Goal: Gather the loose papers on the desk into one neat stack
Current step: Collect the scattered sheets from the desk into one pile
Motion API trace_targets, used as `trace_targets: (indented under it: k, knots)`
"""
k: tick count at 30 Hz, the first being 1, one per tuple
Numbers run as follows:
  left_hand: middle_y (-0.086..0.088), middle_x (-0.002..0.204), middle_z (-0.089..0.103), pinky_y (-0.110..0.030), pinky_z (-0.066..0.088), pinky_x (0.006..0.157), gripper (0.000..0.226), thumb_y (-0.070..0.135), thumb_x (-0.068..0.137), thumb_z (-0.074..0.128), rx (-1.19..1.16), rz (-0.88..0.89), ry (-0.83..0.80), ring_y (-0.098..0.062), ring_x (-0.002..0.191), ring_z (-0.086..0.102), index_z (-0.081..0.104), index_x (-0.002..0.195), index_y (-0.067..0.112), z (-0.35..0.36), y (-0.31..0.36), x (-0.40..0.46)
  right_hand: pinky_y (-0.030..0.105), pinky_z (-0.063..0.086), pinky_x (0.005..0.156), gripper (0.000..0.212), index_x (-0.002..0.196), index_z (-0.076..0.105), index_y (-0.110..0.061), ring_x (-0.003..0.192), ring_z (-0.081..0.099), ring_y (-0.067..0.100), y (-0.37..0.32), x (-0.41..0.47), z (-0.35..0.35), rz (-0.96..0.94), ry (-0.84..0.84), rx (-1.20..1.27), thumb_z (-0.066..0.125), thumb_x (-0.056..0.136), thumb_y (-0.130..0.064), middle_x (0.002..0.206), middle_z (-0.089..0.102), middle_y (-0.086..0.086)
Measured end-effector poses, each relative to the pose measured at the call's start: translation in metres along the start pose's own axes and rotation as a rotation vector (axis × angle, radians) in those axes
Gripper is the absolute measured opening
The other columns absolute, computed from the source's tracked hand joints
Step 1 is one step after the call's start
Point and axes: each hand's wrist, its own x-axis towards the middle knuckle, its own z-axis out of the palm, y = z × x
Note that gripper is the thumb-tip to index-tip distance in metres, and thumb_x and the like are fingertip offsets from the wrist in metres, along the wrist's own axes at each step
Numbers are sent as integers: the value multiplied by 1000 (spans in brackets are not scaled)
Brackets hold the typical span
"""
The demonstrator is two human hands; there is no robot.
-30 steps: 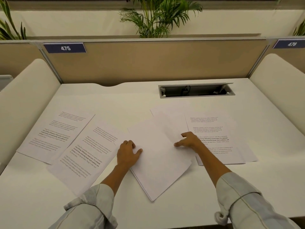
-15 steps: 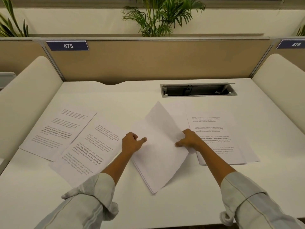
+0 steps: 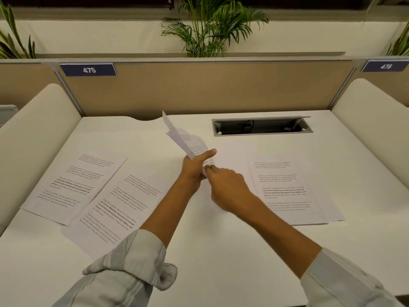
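A small bunch of white printed sheets (image 3: pixel 184 138) stands on edge above the desk's middle, seen almost edge-on. My left hand (image 3: pixel 195 168) grips its lower part with the thumb stretched along it. My right hand (image 3: pixel 225 185) pinches the same bunch at its near bottom corner. Two printed pages lie flat on the left: one at the far left (image 3: pixel 73 185), another (image 3: pixel 119 207) overlapping its right edge. On the right lies a printed page (image 3: pixel 285 187) on top of other sheets.
The white desk (image 3: pixel 221 251) is bounded by a tan partition (image 3: pixel 199 85) at the back and rounded cream side panels (image 3: pixel 33 129). A cable tray opening (image 3: pixel 261 126) sits at the back right. Plants stand behind the partition.
The middle sheets, flat on the desk a second ago, have been lifted and turned up on edge. Both hands have come together at the bunch's lower corner.
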Motion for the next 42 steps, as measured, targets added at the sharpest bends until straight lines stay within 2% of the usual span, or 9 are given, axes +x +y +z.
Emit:
trace_targets:
  k: [4, 8, 12, 17, 22, 24, 26, 33, 42]
  knots:
    - [-19, 108, 71, -43, 60, 75, 47, -10, 77, 68, -159, -38, 101, -36, 94, 70, 61, 123, -3, -25, -6, -1, 46, 48, 99, 70, 150, 22, -20, 132, 41, 30, -8, -9, 15, -87, -31, 57, 57, 91, -37, 157, 30, 6]
    - [-25, 113, 70, -57, 56, 85, 46, -11, 75, 70, -183, -121, 79, -43, 100, 68, 63, 119, -4, -54, -10, -4, 40, 45, 104, 92, 144, 38, -31, 129, 49, 17, 12, -2, 17, 27, -38, 603, 71, 67, -68, 148, 46, -4]
    - [-20, 116, 71, -52, 59, 81, 51, -8, 70, 76, -112, -144, -1, -40, 103, 69, 66, 119, 2, -80, -6, -9, 46, 47, 100, 89, 141, 43, -23, 129, 51, 25, 56, 29, 36, 355, 106, 896, 69, 68, -68, 146, 49, 2]
    - [-11, 114, 74, -37, 59, 83, 57, 6, 57, 87, 116, 11, -66, -31, 107, 69, 71, 111, 9, -105, 2, -12, 60, 25, 112, 101, 153, 15, -22, 145, 27, 32, 79, 51, 62, 516, -210, 1301, 63, 75, -65, 161, 22, 4]
    - [-7, 112, 75, -41, 54, 91, 86, 29, 34, 98, 281, 89, -132, -27, 106, 70, 70, 113, 12, -119, 14, -12, 56, 42, 106, 99, 148, 32, -18, 130, 51, 32, 78, 58, 75, 452, -335, 1622, 78, 69, -55, 144, 51, 6]
    - [-4, 109, 76, -41, 56, 90, 87, 36, 31, 99, 365, 118, -142, -23, 103, 72, 71, 110, 15, -122, 18, -14, 48, 54, 95, 57, 135, 51, -11, 118, 62, 31, 72, 59, 74, 354, -305, 1657, 72, 85, -29, 131, 64, 10]
    - [-2, 109, 76, -43, 57, 91, 87, 39, 33, 98, 438, 154, -156, -21, 102, 72, 71, 112, 15, -124, 23, -16, 44, 59, 85, 43, 128, 57, -7, 110, 66, 32, 68, 62, 72, 285, -224, 1670, 68, 87, -10, 124, 67, 13]
    - [-4, 110, 75, -51, 57, 87, 63, 36, 46, 95, 398, 345, -68, -25, 102, 71, 72, 104, 28, -117, 39, -20, 51, 59, 82, 41, 118, 60, -10, 101, 69, 32, 60, 69, 45, 167, 68, 1547, 74, 81, -3, 116, 69, 12]
    - [-2, 104, 74, -45, 62, 77, 42, 27, 65, 81, 437, 446, -37, -30, 94, 70, 68, 105, 30, -98, 60, -14, 38, 61, 78, 45, 112, 61, -27, 100, 69, 27, 66, 77, 27, -6, 63, 1404, 76, 72, -14, 104, 70, 2]
